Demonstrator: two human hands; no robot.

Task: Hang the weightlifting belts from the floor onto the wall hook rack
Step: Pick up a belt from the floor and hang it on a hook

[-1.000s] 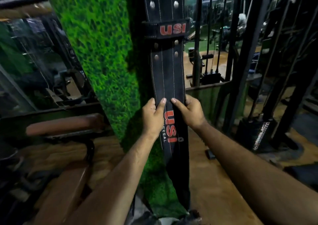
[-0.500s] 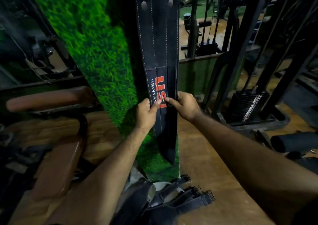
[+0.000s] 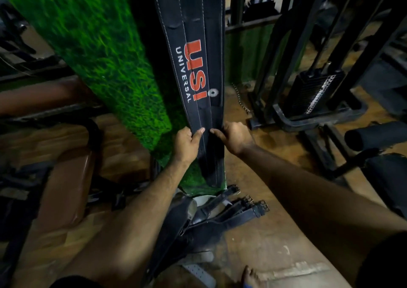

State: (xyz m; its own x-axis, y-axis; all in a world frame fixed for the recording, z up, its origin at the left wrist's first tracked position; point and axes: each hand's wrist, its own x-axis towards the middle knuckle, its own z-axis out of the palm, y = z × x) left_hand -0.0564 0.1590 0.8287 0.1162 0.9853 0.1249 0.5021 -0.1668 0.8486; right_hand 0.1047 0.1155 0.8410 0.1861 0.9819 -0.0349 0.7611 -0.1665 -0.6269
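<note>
A long black weightlifting belt with red "USI" and white "UNIVERSAL" lettering hangs straight down against the green grass-covered pillar. Its top and the hook rack are out of frame. My left hand pinches the belt's left edge near its lower end, thumb across the front. My right hand grips the right edge at the same height. On the wooden floor below lies a pile of black belts with metal buckles, and a grey perforated strap shows beneath it.
A brown padded bench stands at the left. A black weight-stack machine and its frame stand at the right, with a padded roller further right. My bare foot is on the floor near the pile.
Both hands have slid down the hanging belt, from the logo to near its lower tip. My view has tilted down, bringing the belts on the floor into sight.
</note>
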